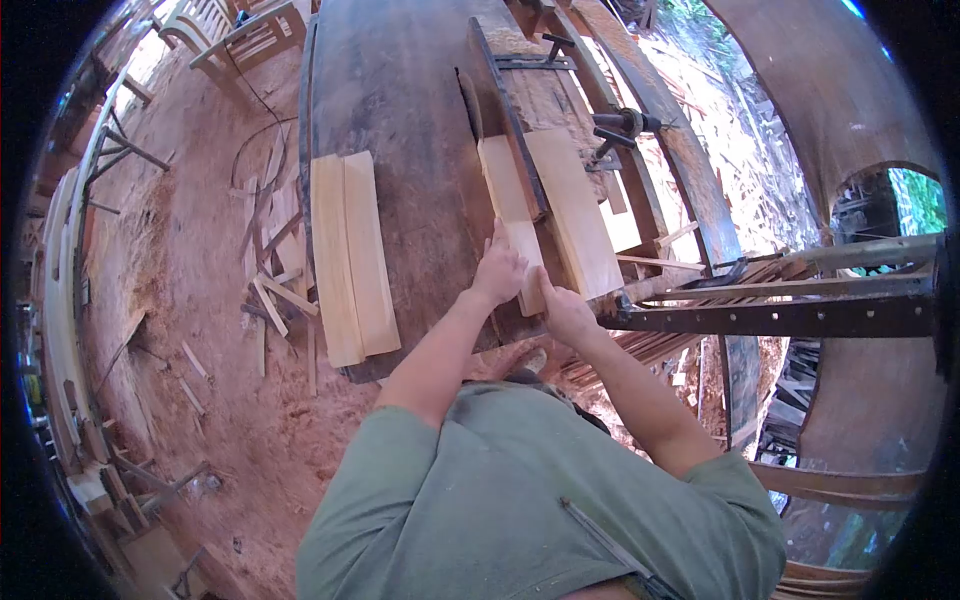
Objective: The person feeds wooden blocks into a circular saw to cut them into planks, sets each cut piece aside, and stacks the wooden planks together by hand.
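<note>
A pale wooden board (508, 185) lies on a dark table saw top, alongside a long metal fence (512, 120). My left hand (500, 268) grips the board's near left part, with the forefinger stretched forward along it. At the near end, my right hand (567, 312) holds the same board, its thumb or a finger pointing forward on top. Ahead of the board, a thin dark saw blade (468, 102) stands up from the table. On the fence's other side rests a second, wider board (572, 205). The undersides of both hands are hidden.
Two boards (352, 255) lie side by side at the table's left edge. Metal clamps with handles (612, 130) sit right of the fence. Offcuts (285, 290) and sawdust cover the floor at left. A metal rail frame (780, 318) stands at right; a wooden chair (225, 40) is at upper left.
</note>
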Available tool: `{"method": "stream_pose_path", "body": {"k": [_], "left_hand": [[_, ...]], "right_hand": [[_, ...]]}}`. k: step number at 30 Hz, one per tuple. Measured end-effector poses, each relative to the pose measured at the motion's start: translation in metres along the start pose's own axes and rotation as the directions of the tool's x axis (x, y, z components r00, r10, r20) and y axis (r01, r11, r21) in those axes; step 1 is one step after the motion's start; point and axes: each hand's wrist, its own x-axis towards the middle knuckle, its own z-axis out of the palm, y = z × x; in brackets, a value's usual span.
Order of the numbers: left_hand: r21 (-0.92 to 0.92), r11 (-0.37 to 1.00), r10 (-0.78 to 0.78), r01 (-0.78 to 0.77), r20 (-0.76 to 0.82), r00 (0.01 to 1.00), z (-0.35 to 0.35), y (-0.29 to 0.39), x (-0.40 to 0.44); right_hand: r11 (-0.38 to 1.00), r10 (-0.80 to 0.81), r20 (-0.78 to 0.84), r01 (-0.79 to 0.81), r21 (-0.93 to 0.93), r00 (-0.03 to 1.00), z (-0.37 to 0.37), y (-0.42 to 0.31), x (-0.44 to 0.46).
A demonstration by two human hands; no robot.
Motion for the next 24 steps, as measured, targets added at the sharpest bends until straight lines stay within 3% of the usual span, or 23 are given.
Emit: {"method": "stream_pose_path", "body": {"k": [5,10,12,16,18,20,24], "left_hand": [[0.003,1.0,-0.016,0.016,0.07,0.997,-0.009,-0.01,0.018],[-0.061,0.997,-0.034,0.041,0.114,0.993,-0.025,-0.01,0.034],[0.029,0.996,-0.087,0.083,0.169,0.982,-0.028,-0.013,0.043],[-0.011,0.993,-0.112,0.113,0.1,0.989,-0.026,-0.016,0.046],[-0.246,0.963,-0.128,0.11,-0.057,0.99,-0.019,-0.013,0.031],[-0.237,0.97,-0.072,0.052,-0.08,0.994,-0.014,-0.001,0.003],[-0.168,0.984,0.047,-0.062,-0.09,0.995,-0.005,-0.009,-0.007]], "right_hand": [[0.996,0.068,0.042,-0.065,-0.056,0.997,-0.005,0.002,0.025],[0.997,0.024,0.015,-0.023,-0.075,1.0,-0.02,-0.002,0.039],[0.997,0.021,0.017,-0.02,-0.08,1.0,-0.025,-0.003,0.048],[0.996,0.015,-0.019,-0.017,-0.086,1.0,-0.027,0.0,0.059],[0.996,-0.005,-0.057,0.001,-0.084,0.998,-0.024,0.006,0.065],[0.999,-0.041,-0.115,0.038,-0.03,0.992,-0.02,0.012,0.075],[1.0,0.019,-0.068,-0.019,0.003,0.997,-0.032,0.004,0.085]]}}
